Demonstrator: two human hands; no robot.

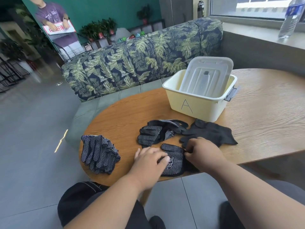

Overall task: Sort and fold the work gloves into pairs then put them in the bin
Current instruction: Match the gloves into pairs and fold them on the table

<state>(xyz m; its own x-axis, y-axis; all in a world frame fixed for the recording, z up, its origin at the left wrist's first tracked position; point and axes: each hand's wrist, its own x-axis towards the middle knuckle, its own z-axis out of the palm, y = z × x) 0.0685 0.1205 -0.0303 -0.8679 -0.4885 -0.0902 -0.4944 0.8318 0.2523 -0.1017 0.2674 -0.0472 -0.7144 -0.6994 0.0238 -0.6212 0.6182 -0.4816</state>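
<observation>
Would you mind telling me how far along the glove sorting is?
Early. Done: one stack of dotted gloves sits at the table's left edge. In hand: the left hand and right hand work a dotted glove. Left: two loose heaps; the bin holds only its lid.

Lounge: leaf-print sofa [142, 63]; wooden table [247, 121]; potted plants [99, 28].

One head-worn wide-angle view looks forward and down, close over the wooden table [247, 113].
</observation>
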